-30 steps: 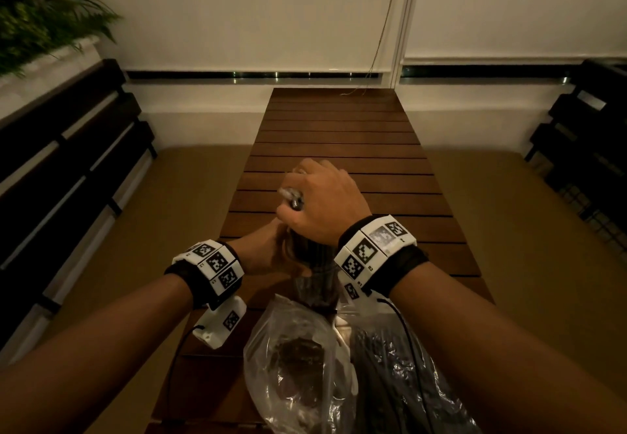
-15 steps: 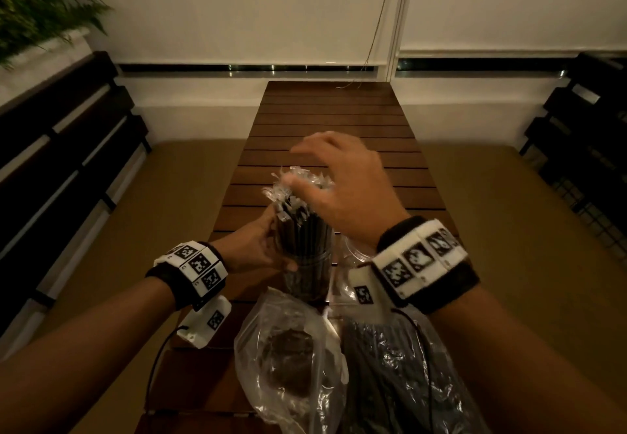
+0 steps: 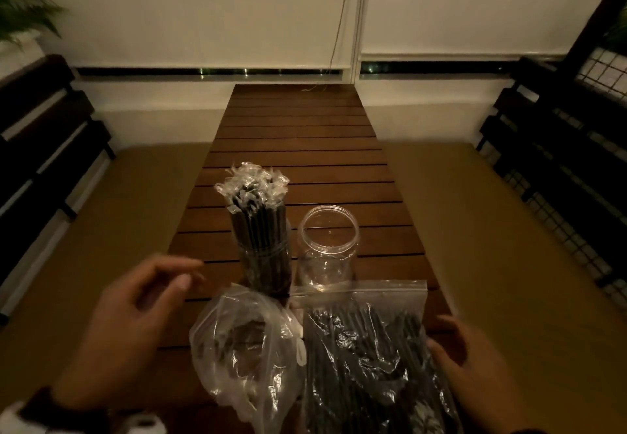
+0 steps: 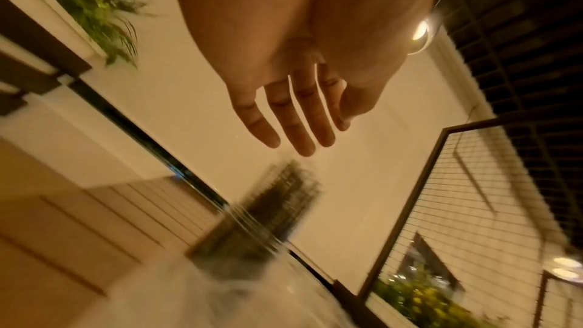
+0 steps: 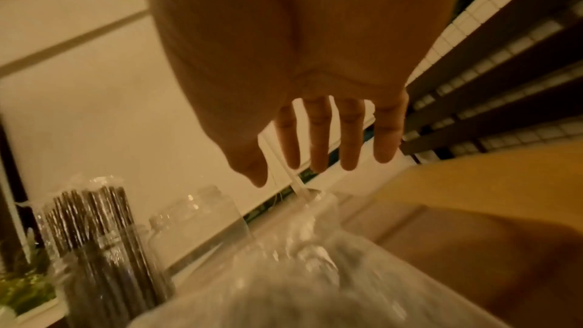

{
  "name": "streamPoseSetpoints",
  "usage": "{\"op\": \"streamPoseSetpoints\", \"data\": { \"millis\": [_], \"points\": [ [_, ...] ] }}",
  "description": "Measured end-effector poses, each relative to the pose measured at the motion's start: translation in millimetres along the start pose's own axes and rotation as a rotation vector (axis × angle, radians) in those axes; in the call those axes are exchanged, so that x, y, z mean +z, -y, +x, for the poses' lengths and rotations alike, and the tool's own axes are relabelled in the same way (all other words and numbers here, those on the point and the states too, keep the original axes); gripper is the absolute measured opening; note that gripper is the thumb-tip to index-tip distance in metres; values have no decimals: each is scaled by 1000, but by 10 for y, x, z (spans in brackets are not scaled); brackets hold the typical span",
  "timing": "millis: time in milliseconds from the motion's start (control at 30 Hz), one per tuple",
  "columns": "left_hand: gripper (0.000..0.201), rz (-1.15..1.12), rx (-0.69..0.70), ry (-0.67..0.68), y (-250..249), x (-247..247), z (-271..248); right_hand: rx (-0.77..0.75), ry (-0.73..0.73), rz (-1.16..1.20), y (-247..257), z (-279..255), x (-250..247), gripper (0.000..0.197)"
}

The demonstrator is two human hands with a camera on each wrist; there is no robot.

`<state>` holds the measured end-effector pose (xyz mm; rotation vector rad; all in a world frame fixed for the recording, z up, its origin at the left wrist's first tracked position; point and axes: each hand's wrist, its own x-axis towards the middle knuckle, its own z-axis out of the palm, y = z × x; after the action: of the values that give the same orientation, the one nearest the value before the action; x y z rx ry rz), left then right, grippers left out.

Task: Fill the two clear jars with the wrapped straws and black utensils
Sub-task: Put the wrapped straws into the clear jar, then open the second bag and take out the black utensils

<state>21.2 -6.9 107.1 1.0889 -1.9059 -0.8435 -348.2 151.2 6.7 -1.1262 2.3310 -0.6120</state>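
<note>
A clear jar (image 3: 268,264) packed with upright wrapped black straws (image 3: 256,196) stands on the slatted wooden table (image 3: 298,134). Right of it stands a second clear jar (image 3: 327,245) with nothing inside. In front lie a zip bag of black utensils (image 3: 369,359) and a crumpled clear bag (image 3: 244,342). My left hand (image 3: 135,325) hovers open left of the crumpled bag, holding nothing. My right hand (image 3: 475,359) is open at the right edge of the zip bag, fingers straight. The right wrist view shows the straw jar (image 5: 104,246), the second jar (image 5: 198,221) and the zip bag (image 5: 299,271) under my spread fingers (image 5: 318,139).
Dark slatted benches (image 3: 44,134) run along both sides, with a wire-mesh panel (image 3: 597,100) at the right. A plant (image 3: 20,16) sits at the far left. White blinds (image 3: 217,9) close off the back beyond the table's far end.
Both hands let go of the straw jar and drew back toward me. The left moved down left of the crumpled bag, the right dropped to the zip bag's right edge.
</note>
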Motion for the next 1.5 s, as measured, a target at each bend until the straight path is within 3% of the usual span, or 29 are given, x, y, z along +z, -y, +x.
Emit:
{"op": "streamPoseSetpoints", "data": {
  "millis": [100, 300, 367, 533, 700, 800, 933, 1067, 1200, 1267, 1333, 1433, 1500],
  "points": [
    [11, -79, 31, 162, -303, 361, -380, 77, 59, -2, -243, -48, 226, 75],
    [16, -290, -57, 602, -474, 1201, -732, 129, 119, 221, -287, -22, 358, 74],
    [16, -262, -79, 675, -395, 1441, -767, 146, 126, 260, -266, -7, 359, 75],
    [26, -142, -193, 583, -137, 1607, -709, 202, 166, 307, -362, 59, 348, 71],
    [23, -28, -334, 437, 150, 1531, -668, 192, 141, 438, -438, 16, 261, 16],
    [21, -67, -406, 431, 244, 1524, -667, 207, 53, 532, -401, -51, 146, 22],
    [20, -63, -394, 473, 266, 1562, -656, 180, -23, 648, -191, -246, -96, 33],
    [17, -118, -393, 495, 156, 1582, -561, 46, -79, 724, 39, -417, -339, 32],
    [16, -165, -305, 505, -80, 1607, -390, -76, -168, 804, 224, -588, -442, 26],
    [14, -258, -244, 510, -270, 1623, -284, -249, -267, 785, 341, -712, -427, 24],
    [25, -384, -238, 521, -467, 1648, -184, -453, -355, 635, 388, -792, -361, 11],
    [63, -528, -340, 576, -701, 1693, -59, -534, -206, 272, 372, -912, -124, 31],
    [78, -438, -373, 621, -788, 1699, 9, -631, -70, 128, 339, -949, -24, 54]
  ]
}}
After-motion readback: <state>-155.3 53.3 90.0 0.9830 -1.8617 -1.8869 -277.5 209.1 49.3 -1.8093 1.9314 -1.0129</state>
